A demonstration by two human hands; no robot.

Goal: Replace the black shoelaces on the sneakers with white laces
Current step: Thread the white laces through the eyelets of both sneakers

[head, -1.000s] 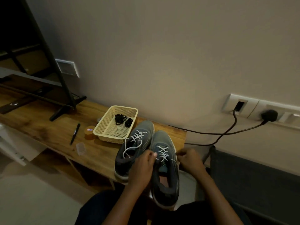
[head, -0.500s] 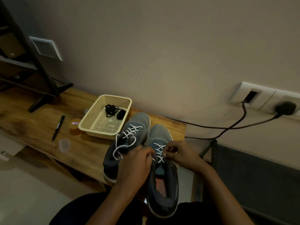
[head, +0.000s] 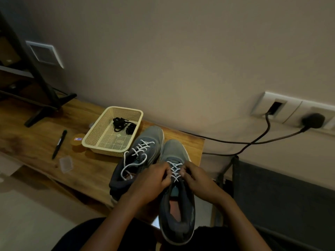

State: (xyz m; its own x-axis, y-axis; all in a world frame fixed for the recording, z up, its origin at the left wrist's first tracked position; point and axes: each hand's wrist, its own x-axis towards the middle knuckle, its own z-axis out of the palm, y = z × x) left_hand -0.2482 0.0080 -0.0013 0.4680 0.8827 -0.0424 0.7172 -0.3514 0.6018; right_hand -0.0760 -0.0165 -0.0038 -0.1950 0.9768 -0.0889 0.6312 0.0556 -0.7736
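My left grip and right grip are both narrow, fingers curled in from either side onto the lace where it crosses the upper eyelets of the near sneaker. My fingertips are tucked under, so I can't see just how much cord each one holds. That sneaker lies toe to the wall, with its heel hanging off the edge of the surface toward my lap.

The lace looks thin, round and limp. I expect it to weigh next to nothing, carry no push and answer only to a pull. It is best pinched close to the eyelet, or at the stiff tip when threading; held further back it would only buckle. It may be a little slick, so I'd trust a firm fingertip pinch over a loose hook.

The sneaker itself should be light, with a soft upper that folds under pressure and a stiffer sole. With the heel unsupported, I judge it could tip or slide as I tug. It is best steadied by the sides of the collar or the eyelet flaps, not by the tongue.

The far sneaker sits just beside it, touching, already crossed in white, its loose ends looped over the opening. The black laces lie bundled in the basket near its toe.
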